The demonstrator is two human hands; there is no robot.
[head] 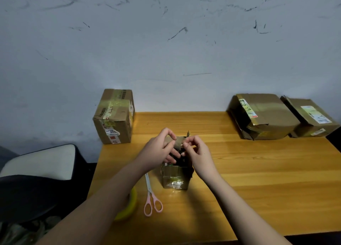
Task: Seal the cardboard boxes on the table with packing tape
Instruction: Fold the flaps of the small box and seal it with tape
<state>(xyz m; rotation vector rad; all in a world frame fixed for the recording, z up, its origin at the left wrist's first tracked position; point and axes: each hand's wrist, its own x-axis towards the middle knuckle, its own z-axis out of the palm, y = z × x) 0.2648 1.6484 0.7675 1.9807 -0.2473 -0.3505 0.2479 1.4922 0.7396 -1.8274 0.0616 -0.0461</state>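
- A small brown cardboard box (176, 177) stands near the middle of the yellowish wooden surface (258, 161), its top flaps still open and a dark interior showing.
- The left hand (158, 149) reaches over the box top, fingers curled, thumb and forefinger appearing to pinch one raised brown flap (180, 140).
- The right hand (198, 153) meets it from the other side, fingertips pinched on the same flap edge; the exact contact is hard to make out.
- Pink-handled scissors with a pale blade (151, 196) lie on the surface just left of the box, handles toward the person.
- A yellow-green roll of packing tape (132, 202) sits near the left edge, partly hidden under the left forearm.
- A tall taped cardboard box (114, 117) stands at the far left corner.
- Two flatter, crumpled cardboard boxes (263, 115) (311, 117) sit side by side at the far right, touching.
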